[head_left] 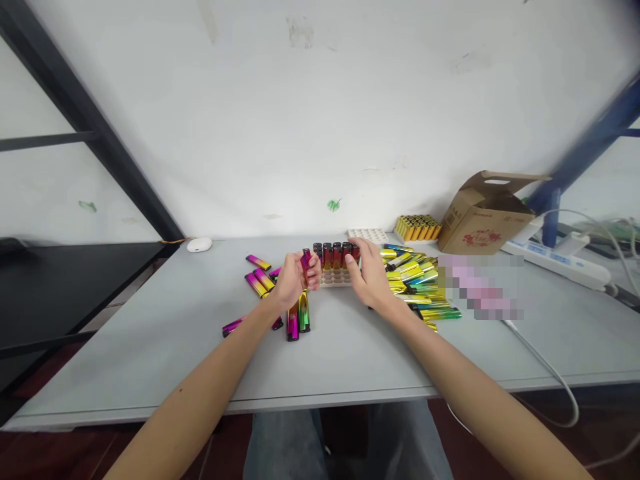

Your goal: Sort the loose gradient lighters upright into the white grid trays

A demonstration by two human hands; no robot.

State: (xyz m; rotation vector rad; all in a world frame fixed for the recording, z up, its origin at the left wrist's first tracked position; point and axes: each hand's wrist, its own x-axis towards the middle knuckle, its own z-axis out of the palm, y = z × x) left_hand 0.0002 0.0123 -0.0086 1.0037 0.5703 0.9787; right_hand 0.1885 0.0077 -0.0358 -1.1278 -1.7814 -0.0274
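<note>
My left hand (293,280) is closed around a purple metallic lighter (306,259), which stands nearly upright in its fingers. Just to the right is a pale tray with round holes (336,279); its back rows hold several dark-red and gold lighters (333,256) standing on end, while front holes show bare. My right hand (370,273) rests at the tray's right end, thumb and fingers apart beside the last lighters, partly hiding them. Loose purple-and-yellow lighters (259,283) lie left of my left hand. Below it are a magenta lighter (293,325) and a green-gold lighter (304,313).
A pile of yellow, green and blue lighters (413,277) spreads right of my right hand. Behind stand another holed tray (367,235), a filled tray of yellow lighters (419,228) and an open cardboard box (487,220). A power strip (560,260) and a white case (199,245) flank them.
</note>
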